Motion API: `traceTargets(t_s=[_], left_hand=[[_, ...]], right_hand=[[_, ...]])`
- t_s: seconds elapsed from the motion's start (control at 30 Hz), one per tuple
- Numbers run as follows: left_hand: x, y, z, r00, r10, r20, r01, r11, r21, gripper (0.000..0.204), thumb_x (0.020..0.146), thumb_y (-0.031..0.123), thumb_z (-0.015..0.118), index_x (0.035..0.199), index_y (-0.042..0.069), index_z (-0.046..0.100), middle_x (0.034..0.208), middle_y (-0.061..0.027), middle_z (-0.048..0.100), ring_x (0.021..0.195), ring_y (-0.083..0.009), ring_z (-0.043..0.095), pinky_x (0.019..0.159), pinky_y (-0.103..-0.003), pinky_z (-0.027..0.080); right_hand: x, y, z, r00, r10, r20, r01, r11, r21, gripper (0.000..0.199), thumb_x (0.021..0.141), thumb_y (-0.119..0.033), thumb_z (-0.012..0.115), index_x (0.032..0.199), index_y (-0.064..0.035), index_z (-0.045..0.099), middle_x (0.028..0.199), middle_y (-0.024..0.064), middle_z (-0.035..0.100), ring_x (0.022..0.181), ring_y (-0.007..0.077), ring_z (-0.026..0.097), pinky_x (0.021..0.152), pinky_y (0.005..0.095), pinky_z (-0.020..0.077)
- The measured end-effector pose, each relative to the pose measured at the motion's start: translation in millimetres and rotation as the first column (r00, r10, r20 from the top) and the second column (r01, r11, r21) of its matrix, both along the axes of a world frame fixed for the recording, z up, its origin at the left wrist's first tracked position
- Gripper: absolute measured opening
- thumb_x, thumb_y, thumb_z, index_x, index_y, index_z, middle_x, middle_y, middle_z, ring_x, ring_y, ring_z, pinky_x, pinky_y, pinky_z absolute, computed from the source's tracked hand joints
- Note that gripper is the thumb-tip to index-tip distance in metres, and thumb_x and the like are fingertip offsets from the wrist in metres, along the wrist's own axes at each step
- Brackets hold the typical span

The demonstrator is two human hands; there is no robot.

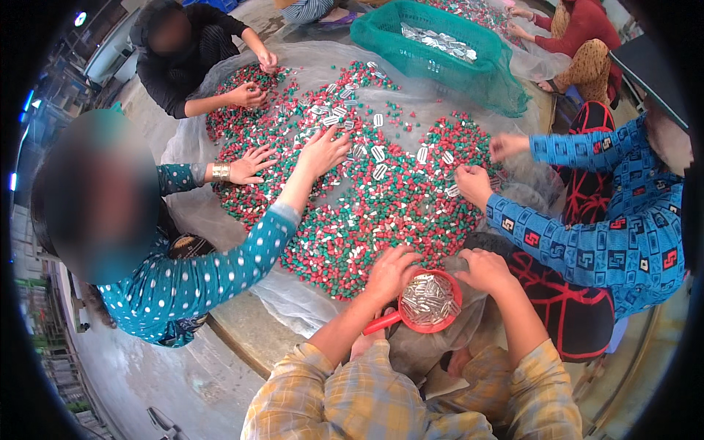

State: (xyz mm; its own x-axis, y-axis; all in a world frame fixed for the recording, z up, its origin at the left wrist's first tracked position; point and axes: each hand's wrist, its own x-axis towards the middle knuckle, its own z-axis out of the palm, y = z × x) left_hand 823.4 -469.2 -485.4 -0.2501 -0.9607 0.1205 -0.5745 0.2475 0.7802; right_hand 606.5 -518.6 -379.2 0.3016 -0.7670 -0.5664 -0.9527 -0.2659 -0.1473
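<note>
A red plastic pot with a handle (402, 317), nearly full of narrow silver metal pieces (430, 299), stands close in front of me. On its left, my left hand (394, 274) rests with fingers apart at the near edge of a broad heap of small red, green and white pieces (381, 213). My right hand (487, 270) is beside the pot's right rim, fingers loosely bent and thumb apart. Whether it touches the rim I cannot tell. Flat, slotted silver plates (378, 154) lie scattered over the heap.
The heap lies on pale mesh sheeting (293, 62). Co-workers' hands reach in: one person's from the left (324, 152), another's from the right (475, 185), a third's at far left (246, 95). A green basket (374, 33) holding silver plates stands at the back.
</note>
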Motion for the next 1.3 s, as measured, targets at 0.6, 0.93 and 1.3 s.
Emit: traceTargets(t_s=[0.6, 0.93, 1.3], left_hand=[[50, -59, -19, 0.873, -0.111, 0.476, 0.191, 0.974, -0.122, 0.048, 0.076, 0.037, 0.065, 0.121, 0.023, 0.053, 0.136, -0.0088, 0.041, 0.129, -0.0246, 0.036, 0.102, -0.059, 0.025], [78, -94, -10, 0.811, 0.026, 0.584, -0.087, 0.993, 0.075, 0.038, 0.077, 0.045, 0.063, 0.1, 0.014, 0.064, 0.102, -0.0121, 0.059, 0.089, -0.0298, 0.058, 0.074, -0.047, 0.047], [30, -222, -36, 0.846, 0.318, 0.428, -0.407, 0.904, 0.133, 0.071, 0.062, 0.053, 0.074, 0.123, 0.025, 0.054, 0.135, -0.0118, 0.042, 0.126, -0.0341, 0.035, 0.1, -0.051, 0.035]], right_hand=[[0, -1, -6, 0.999, 0.044, 0.007, -0.044, 0.999, -0.003, 0.045, 0.077, -0.035, 0.064, 0.113, -0.0089, 0.054, 0.105, 0.0154, 0.06, 0.1, 0.0307, 0.059, 0.084, 0.0408, 0.0484], [-6, 1, 5, 0.999, 0.003, 0.032, -0.003, 1.0, -0.009, 0.045, 0.077, -0.034, 0.065, 0.112, -0.0077, 0.054, 0.107, 0.0159, 0.059, 0.098, 0.0329, 0.059, 0.083, 0.0415, 0.0485], [-8, 0, 13, 0.997, -0.033, 0.074, 0.033, 0.999, 0.002, 0.048, 0.078, -0.037, 0.063, 0.116, -0.0096, 0.054, 0.109, 0.0156, 0.059, 0.098, 0.0344, 0.059, 0.084, 0.0426, 0.0474]])
